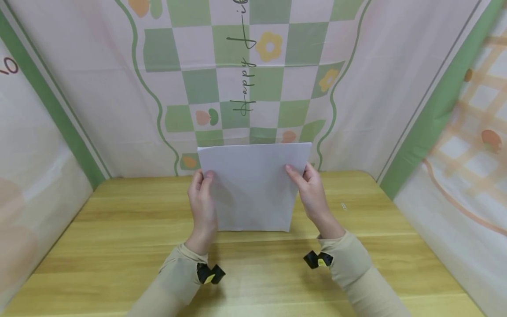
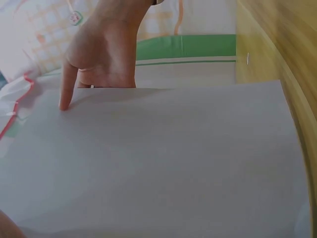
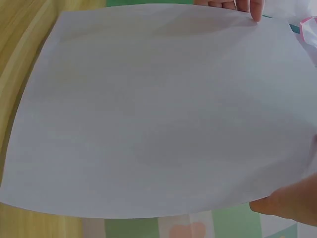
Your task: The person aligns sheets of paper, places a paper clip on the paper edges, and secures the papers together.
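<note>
Blank white paper (image 1: 253, 189) stands nearly upright between my two hands, its lower edge close over the wooden table. My left hand (image 1: 203, 202) pinches its left side, thumb on the near face and fingers behind. On the opposite side my right hand (image 1: 314, 193) pinches it the same way, thumb near the upper right edge. The left wrist view shows the right hand (image 2: 104, 54) with one digit pressed on the paper (image 2: 163, 158) and the other fingers hidden behind. In the right wrist view, the right thumb (image 3: 287, 203) lies at the paper's edge.
A small pale clip-like object (image 1: 343, 206) lies on the wooden table (image 1: 130, 229), right of the paper. Behind the table hangs a curtain (image 1: 198, 88) with green checks, fruit and lettering. Further cloth panels (image 1: 467, 145) close off both sides.
</note>
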### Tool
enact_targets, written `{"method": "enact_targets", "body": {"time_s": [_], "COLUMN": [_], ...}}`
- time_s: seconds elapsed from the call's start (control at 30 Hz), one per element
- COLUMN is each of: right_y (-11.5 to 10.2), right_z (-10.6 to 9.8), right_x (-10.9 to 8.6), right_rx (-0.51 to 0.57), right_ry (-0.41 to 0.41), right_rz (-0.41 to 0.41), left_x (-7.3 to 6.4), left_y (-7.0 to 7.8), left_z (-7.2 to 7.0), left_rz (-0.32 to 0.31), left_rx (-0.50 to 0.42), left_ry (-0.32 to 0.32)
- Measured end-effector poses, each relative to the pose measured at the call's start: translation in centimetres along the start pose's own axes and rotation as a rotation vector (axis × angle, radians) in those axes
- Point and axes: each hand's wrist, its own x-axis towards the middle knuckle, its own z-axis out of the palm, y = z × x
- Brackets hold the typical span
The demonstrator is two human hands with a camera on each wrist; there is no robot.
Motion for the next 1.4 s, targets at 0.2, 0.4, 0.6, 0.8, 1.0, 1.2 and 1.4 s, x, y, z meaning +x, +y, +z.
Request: {"method": "enact_targets", "body": {"time_s": [0.2, 0.4, 0.6, 0.8, 1.0, 1.2, 1.4], "right_y": [-0.2, -0.4, -0.6, -0.9, -1.1, -1.2, -1.2], "right_z": [0.0, 0.1, 0.2, 0.2, 0.2, 0.2, 0.2], "right_x": [0.1, 0.2, 0.3, 0.4, 0.7, 0.7, 0.9], "right_rx": [0.002, 0.001, -0.006, -0.017, -0.005, -0.004, 0.008], "right_ry": [0.008, -0.003, -0.001, -0.006, 0.000, 0.009, 0.012], "right_rz": [-0.009, -0.027, -0.025, -0.036, -0.054, -0.045, -0.039], "left_x": [0.0, 0.1, 0.2, 0.3, 0.6, 0.8, 0.9], "left_y": [0.2, 0.2, 0.3, 0.5, 0.8, 1.1, 1.2], "left_z": [0.0, -0.1, -0.1, -0.2, -0.1, -0.1, 0.1], "left_rz": [-0.004, 0.004, 0.036, 0.087, 0.100, 0.085, 0.077], "left_rx": [0.001, -0.007, -0.016, -0.002, 0.017, 0.021, 0.009], "left_ry": [-0.012, -0.015, -0.022, -0.052, -0.065, -0.062, -0.050]}}
